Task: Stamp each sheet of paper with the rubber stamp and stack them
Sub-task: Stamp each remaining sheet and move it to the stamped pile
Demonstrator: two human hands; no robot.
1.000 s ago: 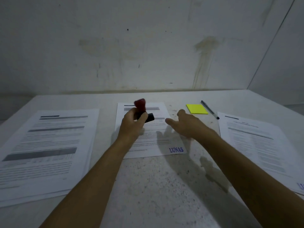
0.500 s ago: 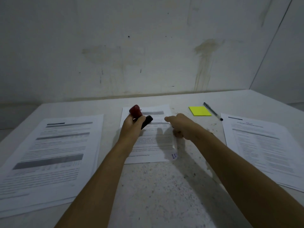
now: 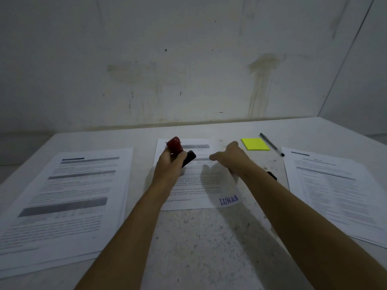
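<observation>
Speckled white table (image 3: 199,248) with three paper stacks (image 3: 62,197), sticky-note pad (image 3: 255,144), pen (image 3: 271,144).

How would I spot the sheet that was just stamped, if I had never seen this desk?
Start at the pale speckled table against the stained wall, with printed paper piles at either side. The single white printed sheet lies in the middle between them, under both hands. It alone shows a purple LUNAS stamp mark on its near right corner, which is lifted slightly.
</observation>
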